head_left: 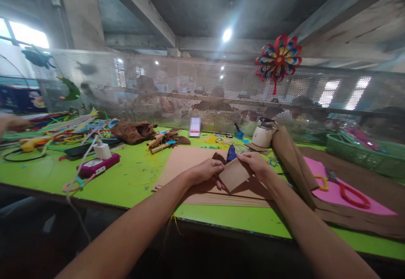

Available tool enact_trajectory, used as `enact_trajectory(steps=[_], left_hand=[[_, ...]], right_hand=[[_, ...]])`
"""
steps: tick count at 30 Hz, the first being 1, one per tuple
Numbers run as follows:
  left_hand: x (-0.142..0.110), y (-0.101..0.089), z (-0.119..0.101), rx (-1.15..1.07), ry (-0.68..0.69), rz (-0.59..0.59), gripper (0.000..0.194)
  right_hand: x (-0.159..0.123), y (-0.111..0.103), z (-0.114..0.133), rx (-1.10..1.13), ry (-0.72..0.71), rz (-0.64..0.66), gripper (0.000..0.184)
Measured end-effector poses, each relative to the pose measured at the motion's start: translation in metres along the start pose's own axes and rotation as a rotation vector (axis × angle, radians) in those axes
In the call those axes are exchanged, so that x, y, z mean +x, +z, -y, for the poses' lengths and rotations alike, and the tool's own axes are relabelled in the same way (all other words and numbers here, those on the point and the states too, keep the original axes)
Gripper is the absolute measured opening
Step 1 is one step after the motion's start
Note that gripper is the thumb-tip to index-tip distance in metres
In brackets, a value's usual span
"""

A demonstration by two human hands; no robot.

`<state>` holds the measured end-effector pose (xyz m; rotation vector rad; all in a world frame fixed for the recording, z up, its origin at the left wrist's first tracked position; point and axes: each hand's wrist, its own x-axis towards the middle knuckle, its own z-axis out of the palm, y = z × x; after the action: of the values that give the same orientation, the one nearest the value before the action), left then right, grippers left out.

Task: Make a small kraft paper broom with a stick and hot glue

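Between my two hands a small piece of brown paper or card (236, 175) is held up at a tilt. My left hand (208, 171) grips its left edge, fingers closed, and my right hand (255, 164) pinches its upper right corner. Beneath lies a stack of large brown sheets (185, 161) on the green table (133, 186). Just behind the held piece stands a dark blue object (232, 152), partly hidden. A dark brown piece with a jagged edge (220, 157) shows beside my left fingers.
Scissors (352, 194) with a red handle rest on pink paper (319, 167) at right, near a green basket (357, 152). A white kettle-like pot (263, 135) stands behind. At left are a purple power strip (99, 165), brown cloth (133, 131) and another person's blurred hand (14, 124).
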<state>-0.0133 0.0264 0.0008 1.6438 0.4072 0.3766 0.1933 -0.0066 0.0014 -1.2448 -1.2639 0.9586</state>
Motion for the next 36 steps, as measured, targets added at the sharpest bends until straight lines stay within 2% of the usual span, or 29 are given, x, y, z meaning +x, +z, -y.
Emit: enact_trajectory(steps=[5, 8, 11, 15, 18, 22, 25, 29, 32, 36], left_hand=[[-0.002, -0.001, -0.004, 0.072, 0.009, -0.022, 0.033], [-0.001, -0.004, -0.005, 0.161, -0.002, -0.105, 0.034], [0.000, -0.007, -0.005, 0.280, 0.019, -0.197, 0.035], [0.001, -0.007, -0.005, 0.388, 0.031, -0.330, 0.030], [0.001, -0.004, -0.006, 0.443, 0.052, -0.363, 0.025], [0.002, -0.002, -0.008, 0.570, 0.178, -0.413, 0.024], [0.001, -0.006, -0.011, 0.767, 0.332, -0.468, 0.020], [-0.002, -0.009, -0.016, 1.002, 0.506, -0.557, 0.019], [-0.007, -0.001, -0.019, 1.128, 0.529, -0.494, 0.022], [-0.013, 0.018, -0.023, 1.289, 0.551, -0.236, 0.020]], right_hand=[[-0.003, -0.002, 0.004, 0.006, -0.012, -0.030, 0.040], [-0.004, -0.007, 0.005, 0.032, -0.028, 0.005, 0.040], [-0.005, -0.014, 0.007, 0.007, -0.029, 0.092, 0.037], [-0.007, -0.017, 0.010, -0.154, -0.062, 0.174, 0.030], [-0.008, -0.012, 0.012, -0.362, -0.182, 0.187, 0.025], [-0.010, -0.002, 0.014, -0.506, -0.369, 0.216, 0.018], [-0.012, 0.003, 0.025, -0.652, -0.587, 0.180, 0.015], [-0.022, 0.002, 0.047, -0.983, -0.883, 0.123, 0.016], [-0.038, -0.002, 0.051, -1.169, -0.964, 0.103, 0.022], [-0.069, -0.005, 0.028, -1.261, -0.977, 0.171, 0.018]])
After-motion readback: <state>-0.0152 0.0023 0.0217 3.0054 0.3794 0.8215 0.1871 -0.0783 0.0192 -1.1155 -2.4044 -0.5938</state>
